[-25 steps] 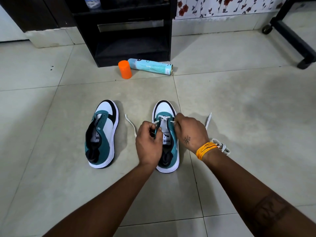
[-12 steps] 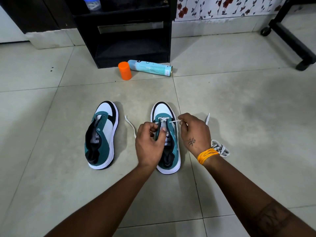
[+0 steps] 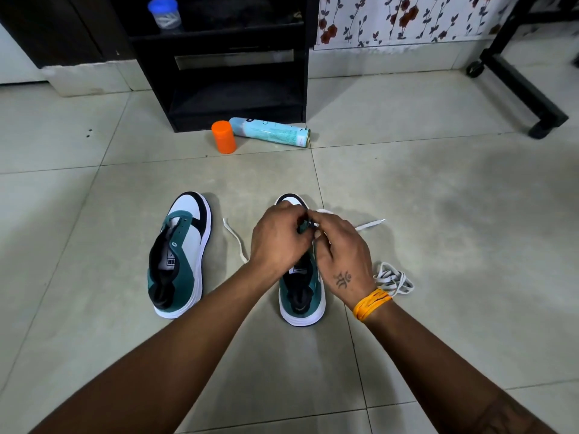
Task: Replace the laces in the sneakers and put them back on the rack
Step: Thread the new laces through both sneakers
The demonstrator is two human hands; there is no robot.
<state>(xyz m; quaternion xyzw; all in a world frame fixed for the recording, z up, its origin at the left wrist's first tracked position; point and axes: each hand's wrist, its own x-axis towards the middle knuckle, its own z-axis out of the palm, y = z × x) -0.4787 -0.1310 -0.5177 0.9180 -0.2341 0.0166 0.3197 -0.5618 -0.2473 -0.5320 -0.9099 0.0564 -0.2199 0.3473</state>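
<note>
Two teal, white and black sneakers stand on the tiled floor. The left sneaker [image 3: 181, 255] has no lace. Over the front of the right sneaker [image 3: 302, 296] my two hands meet. My left hand [image 3: 277, 239] grips the sneaker's eyelet flap with curled fingers. My right hand [image 3: 341, 252] pinches the white lace [image 3: 369, 226] at the eyelets. One lace end trails right of the shoe, the other end [image 3: 235, 241] lies to its left. A bundled grey-white lace [image 3: 393, 278] lies by my right wrist.
A black shoe rack [image 3: 232, 98] stands against the wall ahead. An orange cap [image 3: 223, 136] and a light blue spray can [image 3: 271, 132] lie in front of it. A black wheeled stand leg [image 3: 520, 86] crosses the far right.
Both hands have moved forward to the toe end of the right sneaker and come together. The lace end on the right now lies stretched out flatter on the floor.
</note>
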